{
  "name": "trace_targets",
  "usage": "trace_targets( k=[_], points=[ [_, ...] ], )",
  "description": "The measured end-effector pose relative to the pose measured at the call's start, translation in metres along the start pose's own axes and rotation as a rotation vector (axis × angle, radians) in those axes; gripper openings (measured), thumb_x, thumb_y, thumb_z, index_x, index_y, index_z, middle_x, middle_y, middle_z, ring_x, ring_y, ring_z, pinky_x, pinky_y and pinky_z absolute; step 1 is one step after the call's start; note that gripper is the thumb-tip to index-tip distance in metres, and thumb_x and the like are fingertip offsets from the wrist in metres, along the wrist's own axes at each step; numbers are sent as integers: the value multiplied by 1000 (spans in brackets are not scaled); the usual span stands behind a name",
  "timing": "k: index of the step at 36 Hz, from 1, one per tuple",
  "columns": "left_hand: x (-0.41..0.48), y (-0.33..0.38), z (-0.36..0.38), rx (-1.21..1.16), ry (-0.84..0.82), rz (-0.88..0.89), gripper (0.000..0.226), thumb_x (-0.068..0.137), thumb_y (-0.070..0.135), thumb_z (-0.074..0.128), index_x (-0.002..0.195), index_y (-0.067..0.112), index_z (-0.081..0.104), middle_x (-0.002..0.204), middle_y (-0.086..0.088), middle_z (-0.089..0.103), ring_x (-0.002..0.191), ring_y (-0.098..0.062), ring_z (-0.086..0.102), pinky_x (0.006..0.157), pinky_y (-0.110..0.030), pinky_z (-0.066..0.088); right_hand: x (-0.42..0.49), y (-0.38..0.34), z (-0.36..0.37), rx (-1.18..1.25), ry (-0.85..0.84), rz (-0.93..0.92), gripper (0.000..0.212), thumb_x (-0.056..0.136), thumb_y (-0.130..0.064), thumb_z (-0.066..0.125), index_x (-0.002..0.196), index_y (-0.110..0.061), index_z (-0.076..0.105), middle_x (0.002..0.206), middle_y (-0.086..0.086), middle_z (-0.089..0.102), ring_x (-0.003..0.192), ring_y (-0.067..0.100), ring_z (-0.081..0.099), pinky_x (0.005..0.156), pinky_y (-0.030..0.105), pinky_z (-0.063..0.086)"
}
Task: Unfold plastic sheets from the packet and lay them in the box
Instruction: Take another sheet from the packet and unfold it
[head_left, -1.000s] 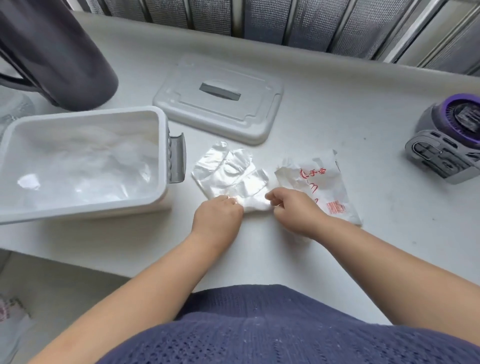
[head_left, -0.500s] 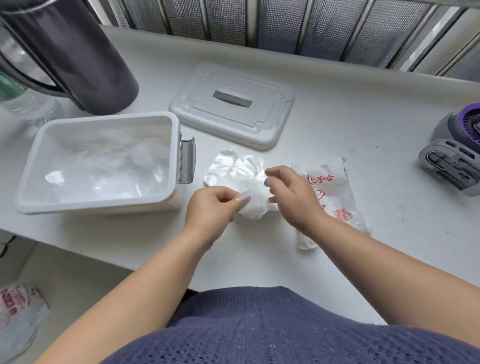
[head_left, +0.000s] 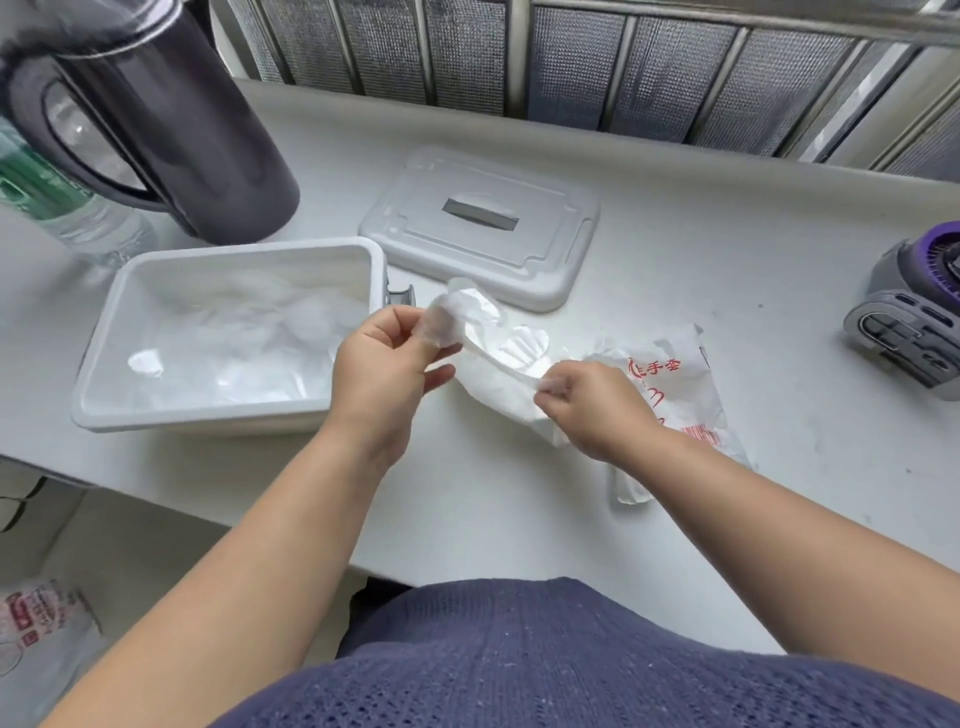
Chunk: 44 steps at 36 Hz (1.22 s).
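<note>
Translucent plastic sheet (head_left: 498, 358), crumpled and only partly opened, held up between both hands over the white counter (head_left: 727, 260). Pinched at its upper end between thumb and fingers of the left hand (head_left: 384, 364), just right of the grey latch (head_left: 400, 296) on the box (head_left: 249, 248); pinched at its lower end in the curled fingertips of the right hand (head_left: 592, 410). Sags a little in the middle; cannot tell whether it touches the counter there. Red-printed packet (head_left: 670, 374) torn open and lying flat on the counter, partly under the right hand and wrist. White rectangular box to the left, open, with more clear sheets (head_left: 234, 343) lying loosely inside. Grey lid (head_left: 483, 228) flat on the counter behind the held sheet, slot facing up, apart from the box. Dark jug (head_left: 171, 119) with a handle behind the box, with a clear water bottle (head_left: 62, 208) to its left. Grey and purple device (head_left: 914, 322) at the right edge, well apart from the packet.
</note>
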<state>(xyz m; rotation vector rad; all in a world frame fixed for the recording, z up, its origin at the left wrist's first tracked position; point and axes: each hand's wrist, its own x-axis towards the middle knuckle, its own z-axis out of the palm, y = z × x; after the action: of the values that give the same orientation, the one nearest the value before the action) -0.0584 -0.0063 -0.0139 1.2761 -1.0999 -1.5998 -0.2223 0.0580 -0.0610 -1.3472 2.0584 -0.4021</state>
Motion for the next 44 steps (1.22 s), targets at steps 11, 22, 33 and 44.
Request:
trace_targets(
  k=[11,22,33,44],
  points=[
    [12,50,-40,-131,-85,168,22,77,32,63,88,14,56,67,11,67,65,-4,62,63,-17,51,-9,-91,-14,493,232,-446,52,62,-11,43,110,-14,62,100,-10,61,99,6,56,97,17,38],
    [31,62,-107,-102,-205,5,41,63,41,73,84,11,55,74,3,71,74,-9,69,64,-19,51,20,-159,9,340,85,-435,19,85,-35,67,70,-23,64,49,-10,46,50,4,42,51,15,31],
    [58,75,-166,-209,29,-2,25,74,31,68,80,12,53,63,4,63,61,-6,63,60,-17,53,46,-212,33,618,19,-206,21,87,-34,60,74,-17,56,70,0,55,65,14,48,65,34,41],
    [88,91,-239,-161,738,357,15,93,12,58,83,19,49,76,5,65,68,-6,62,75,-30,57,70,-234,62,-23,470,-856,20,91,-18,45,86,-2,58,111,21,63,103,30,57,78,35,46]
  ],
)
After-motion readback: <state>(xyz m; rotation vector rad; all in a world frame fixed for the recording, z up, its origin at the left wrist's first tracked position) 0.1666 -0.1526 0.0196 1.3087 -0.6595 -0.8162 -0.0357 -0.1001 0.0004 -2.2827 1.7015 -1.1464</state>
